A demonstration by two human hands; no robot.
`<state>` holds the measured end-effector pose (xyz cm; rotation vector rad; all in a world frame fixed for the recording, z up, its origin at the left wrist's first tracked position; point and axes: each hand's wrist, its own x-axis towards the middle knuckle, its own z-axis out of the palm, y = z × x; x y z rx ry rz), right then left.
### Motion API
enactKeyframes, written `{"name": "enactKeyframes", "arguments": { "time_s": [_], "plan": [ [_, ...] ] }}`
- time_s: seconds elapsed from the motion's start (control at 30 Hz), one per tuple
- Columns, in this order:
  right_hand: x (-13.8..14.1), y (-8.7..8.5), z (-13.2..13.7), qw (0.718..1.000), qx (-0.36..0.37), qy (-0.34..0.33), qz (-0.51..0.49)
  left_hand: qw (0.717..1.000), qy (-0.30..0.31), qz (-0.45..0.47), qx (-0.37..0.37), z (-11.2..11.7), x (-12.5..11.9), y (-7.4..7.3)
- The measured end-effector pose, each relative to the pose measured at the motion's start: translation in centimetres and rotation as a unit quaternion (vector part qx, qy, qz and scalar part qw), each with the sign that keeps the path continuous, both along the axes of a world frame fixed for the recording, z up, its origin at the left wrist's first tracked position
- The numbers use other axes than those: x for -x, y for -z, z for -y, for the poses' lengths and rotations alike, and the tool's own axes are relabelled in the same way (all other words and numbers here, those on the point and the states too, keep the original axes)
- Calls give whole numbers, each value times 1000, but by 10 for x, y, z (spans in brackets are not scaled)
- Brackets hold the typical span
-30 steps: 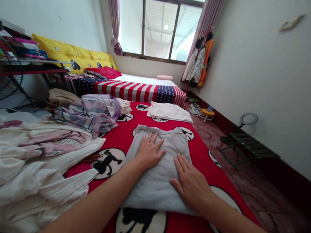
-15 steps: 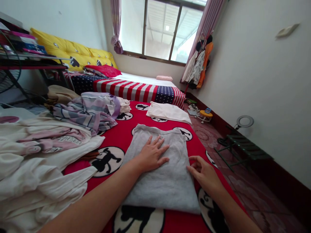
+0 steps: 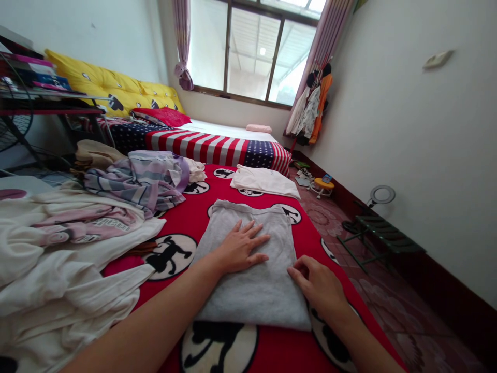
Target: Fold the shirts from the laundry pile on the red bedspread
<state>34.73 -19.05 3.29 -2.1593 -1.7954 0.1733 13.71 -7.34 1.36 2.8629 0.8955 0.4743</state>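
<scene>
A folded grey garment (image 3: 252,287) lies on the red blanket (image 3: 310,238) printed with black cartoon mice. My left hand (image 3: 238,247) rests flat on the middle of the garment, fingers spread and open. At the garment's right edge my right hand (image 3: 318,284) has its fingers curled, pinching the fabric's side. A folded cream garment (image 3: 264,178) lies farther up the blanket, beyond the grey one.
A heap of white and pink clothes (image 3: 62,248) and a striped lilac garment (image 3: 143,178) fill the left side. A stars-and-stripes cover (image 3: 217,145) lies beyond. The floor on the right holds a green folding rack (image 3: 378,238) and a ring light (image 3: 382,195).
My right hand slid off the top of the grey garment to its right edge and curled its fingers there. My left hand stayed flat on the garment.
</scene>
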Motion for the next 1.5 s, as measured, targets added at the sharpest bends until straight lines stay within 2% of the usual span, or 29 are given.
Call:
{"name": "enactKeyframes", "arguments": {
  "time_s": [0.1,0.37,0.57,0.67,0.73,0.8,0.83,0.9,0.93,1.0,1.1,1.17,1.27,1.33,1.37,1.43,1.5],
  "plan": [
    [1,0,0,1000,18,8,20,1000,0,1,-1,0,0,0],
    [0,-12,13,1000,-14,-25,6,1000,18,22,9,2,2,-5],
    [-4,-14,12,997,49,-41,45,999,20,29,23,3,2,-5],
    [0,-25,-6,998,-14,-51,27,999,24,23,17,3,2,-4],
    [8,-29,-25,991,-89,-99,-8,999,26,16,13,3,2,-3],
    [17,-26,-49,974,-144,-172,-17,999,28,10,11,3,1,-3],
    [19,-21,-62,967,-150,-208,-1,1000,28,7,9,3,1,-2],
    [17,-8,-88,961,-108,-250,56,1000,15,1,7,2,1,-1],
    [13,0,-100,964,-68,-245,84,1000,-1,-1,6,2,2,0],
    [1,14,-121,974,-1,-191,120,999,-48,-3,4,0,3,1],
    [-17,24,-142,986,21,-101,133,994,-112,-6,9,-3,7,2],
    [-21,23,-148,989,22,-61,135,992,-126,-9,19,-4,8,3],
    [-9,9,-143,989,7,4,149,991,-128,-12,24,-5,9,4],
    [10,-2,-126,987,-54,-1,153,991,-129,-10,17,-6,8,6],
    [21,-7,-114,985,-90,-28,144,992,-129,-9,14,-6,8,7],
    [42,-11,-80,977,-134,-123,108,991,-130,-5,10,-7,7,8],
    [55,-7,-38,962,-123,-228,86,991,-133,-5,12,-8,7,9]
  ]
}}
